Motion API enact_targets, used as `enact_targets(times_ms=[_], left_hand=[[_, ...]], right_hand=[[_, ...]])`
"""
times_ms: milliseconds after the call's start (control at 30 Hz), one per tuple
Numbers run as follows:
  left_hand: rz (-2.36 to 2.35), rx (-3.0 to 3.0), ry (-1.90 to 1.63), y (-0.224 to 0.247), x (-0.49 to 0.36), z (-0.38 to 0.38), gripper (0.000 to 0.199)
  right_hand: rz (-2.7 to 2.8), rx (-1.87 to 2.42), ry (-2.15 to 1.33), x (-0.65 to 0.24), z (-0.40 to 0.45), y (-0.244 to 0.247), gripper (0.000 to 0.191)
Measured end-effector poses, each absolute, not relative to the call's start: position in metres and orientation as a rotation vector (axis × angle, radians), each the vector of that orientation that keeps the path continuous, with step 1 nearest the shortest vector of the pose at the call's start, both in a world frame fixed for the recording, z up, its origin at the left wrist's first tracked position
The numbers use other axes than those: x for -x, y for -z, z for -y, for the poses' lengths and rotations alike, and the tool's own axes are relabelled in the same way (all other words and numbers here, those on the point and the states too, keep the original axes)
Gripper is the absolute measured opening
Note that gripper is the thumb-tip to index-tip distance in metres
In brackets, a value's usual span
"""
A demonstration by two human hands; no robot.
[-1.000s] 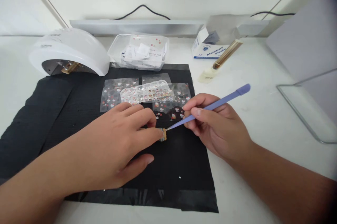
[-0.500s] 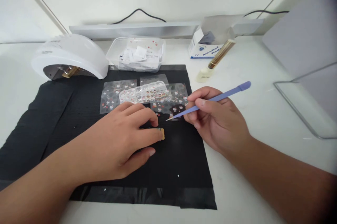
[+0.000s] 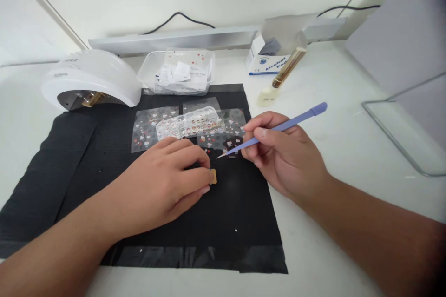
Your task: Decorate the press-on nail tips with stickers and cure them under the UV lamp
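Note:
My left hand (image 3: pixel 174 178) rests on the black mat (image 3: pixel 244 213), its fingers closed around a small yellowish flat piece (image 3: pixel 213 176). Only the right end of that piece shows; the fingers hide the rest. My right hand (image 3: pixel 284 150) grips a thin purple pointed tool (image 3: pixel 289 124) like a pen. The tool's pale tip sits just above and right of the yellowish piece, apart from it. Behind both hands lie clear sticker sheets (image 3: pixel 153 122) with small red and white figures, overlapping on the mat.
A white dome-shaped lamp (image 3: pixel 101 71) stands at back left. Beside it is a clear plastic box (image 3: pixel 211 71) of small packets. At back right are an alcohol pad box (image 3: pixel 259 64) and a bottle with a gold cap (image 3: pixel 289 68). A metal wire frame (image 3: pixel 390 146) is far right.
My left thumb has drawn in toward the fingers, closing on the yellowish piece. The purple tool has barely shifted. The whole view has tilted slightly.

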State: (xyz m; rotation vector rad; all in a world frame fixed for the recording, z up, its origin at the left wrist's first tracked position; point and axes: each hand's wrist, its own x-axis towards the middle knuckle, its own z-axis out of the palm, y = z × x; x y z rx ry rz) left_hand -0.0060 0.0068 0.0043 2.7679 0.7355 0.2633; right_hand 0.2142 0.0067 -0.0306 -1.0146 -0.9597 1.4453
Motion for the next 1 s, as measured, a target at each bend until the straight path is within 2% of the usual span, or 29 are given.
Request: enact_targets(times_ms=[333,1000], left_hand=[[-0.760,-2.771,-0.253,-0.0056,0.0045,-0.0035,0.013],[-0.736,-2.767,-0.447,-0.0018,0.0035,-0.0055,0.003]], right_hand=[[0.940,0.988,-1.454,-0.2146,-0.0062,0.0314,0.003],[0.906,0.942,-1.458,-0.2148,-0.0081,0.0331,0.008]])
